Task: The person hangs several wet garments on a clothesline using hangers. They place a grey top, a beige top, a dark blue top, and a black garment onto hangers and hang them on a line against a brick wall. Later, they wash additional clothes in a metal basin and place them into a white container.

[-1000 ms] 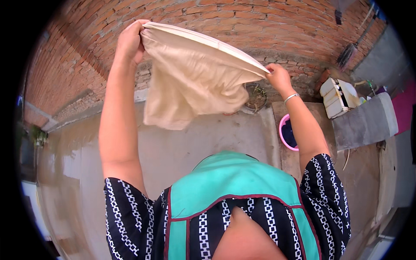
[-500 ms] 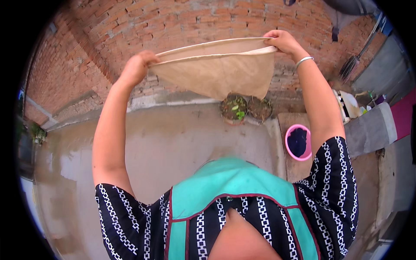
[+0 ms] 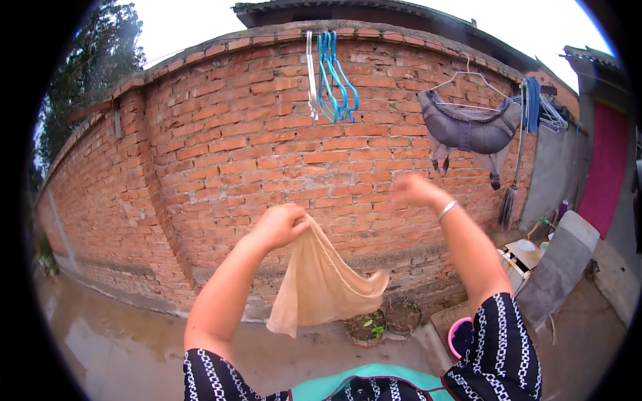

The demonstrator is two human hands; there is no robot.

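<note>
Head view: the left hand (image 3: 279, 226) pinches the top of a tan cloth (image 3: 319, 284), which hangs down in front of the brick wall (image 3: 227, 160), near the wall's bottom edge. The right hand (image 3: 420, 191) is up, apart from the cloth, too blurry to tell if its fingers are spread. Blue hangers (image 3: 328, 57) hang by the wall's top edge.

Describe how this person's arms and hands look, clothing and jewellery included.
The left hand and right hand wear no gloves, though the right is motion-blurred. A silver-coloured bracelet circles the right wrist; none shows on the left. The short sleeves are black with stripes of white chain-like links.
</note>
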